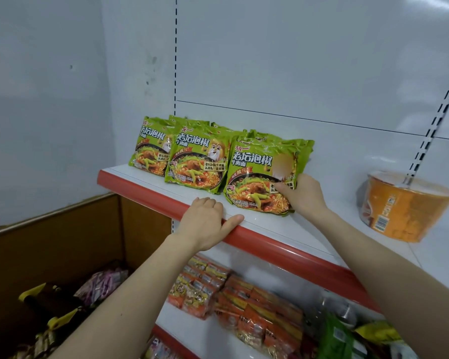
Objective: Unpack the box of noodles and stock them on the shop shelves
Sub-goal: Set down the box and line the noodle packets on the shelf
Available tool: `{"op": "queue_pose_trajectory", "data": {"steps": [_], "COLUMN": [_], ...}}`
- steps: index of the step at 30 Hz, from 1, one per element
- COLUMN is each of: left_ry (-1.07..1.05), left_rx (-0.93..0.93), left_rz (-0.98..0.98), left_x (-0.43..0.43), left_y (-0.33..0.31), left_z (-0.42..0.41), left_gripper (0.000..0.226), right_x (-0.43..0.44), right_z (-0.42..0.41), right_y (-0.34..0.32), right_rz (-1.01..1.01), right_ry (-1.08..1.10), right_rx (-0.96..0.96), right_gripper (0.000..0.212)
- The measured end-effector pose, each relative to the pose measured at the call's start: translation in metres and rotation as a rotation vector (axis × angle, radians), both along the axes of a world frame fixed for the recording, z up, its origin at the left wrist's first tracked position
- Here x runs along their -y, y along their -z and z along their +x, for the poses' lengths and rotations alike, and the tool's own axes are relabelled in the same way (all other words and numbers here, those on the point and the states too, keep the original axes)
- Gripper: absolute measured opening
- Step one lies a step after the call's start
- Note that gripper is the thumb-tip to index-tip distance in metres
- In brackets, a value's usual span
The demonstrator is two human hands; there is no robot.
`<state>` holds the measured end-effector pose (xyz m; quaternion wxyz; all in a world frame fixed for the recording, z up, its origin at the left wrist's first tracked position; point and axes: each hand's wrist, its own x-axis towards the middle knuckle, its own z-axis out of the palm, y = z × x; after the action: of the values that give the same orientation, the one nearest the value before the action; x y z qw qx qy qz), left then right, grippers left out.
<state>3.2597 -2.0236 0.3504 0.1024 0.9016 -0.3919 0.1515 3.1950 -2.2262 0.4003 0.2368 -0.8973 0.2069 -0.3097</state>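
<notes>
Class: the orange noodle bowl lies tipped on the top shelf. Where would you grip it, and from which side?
Grip the orange noodle bowl across its tapered side wall, coming from the front. It lies tilted, its lidded wide rim towards the back panel, so only the wall and barcode end are open. The right hand is nearest.

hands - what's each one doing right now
Left hand: open, resting on the shelf edge, holding nothing.
Right hand: gripping the front green noodle packet.

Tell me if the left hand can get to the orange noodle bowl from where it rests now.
Probably not without shifting. The left hand rests on the shelf's red edge, while the orange noodle bowl sits far right on the shelf, beyond the right hand and its forearm, which the left hand would have to cross.
</notes>
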Motion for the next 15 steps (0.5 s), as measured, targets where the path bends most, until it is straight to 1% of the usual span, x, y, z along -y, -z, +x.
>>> {"op": "queue_pose_trajectory", "data": {"steps": [4, 9, 10, 12, 14, 15], "left_ry": [-0.004, -0.024, -0.028, -0.048, -0.079, -0.095], "left_rx": [0.013, 0.042, 0.046, 0.058, 0.094, 0.108], "left_rz": [0.017, 0.025, 0.027, 0.036, 0.031, 0.000], "left_x": [0.000, 0.001, 0.001, 0.001, 0.000, -0.001], "left_y": [-0.001, 0.001, 0.001, 0.001, 0.001, 0.000], "left_z": [-0.001, -0.002, -0.002, -0.003, -0.007, -0.009], "left_gripper": [0.062, 0.067, 0.067, 0.072, 0.090, 0.094], "right_x": [-0.002, 0.003, 0.004, 0.004, -0.001, -0.006], "right_z": [0.003, -0.001, -0.003, -0.012, -0.022, -0.027], "right_y": [0.002, -0.003, -0.005, -0.012, -0.020, -0.025], "right_rz": [0.023, 0.065, 0.051, -0.063, -0.233, -0.314], "right_ry": [0.014, -0.023, -0.014, 0.025, 0.062, 0.083], "right_rx": [0.015, -0.013, -0.016, -0.019, 0.015, 0.037], "right_gripper": [0.045, 0.037, 0.038, 0.042, 0.036, 0.035]}}
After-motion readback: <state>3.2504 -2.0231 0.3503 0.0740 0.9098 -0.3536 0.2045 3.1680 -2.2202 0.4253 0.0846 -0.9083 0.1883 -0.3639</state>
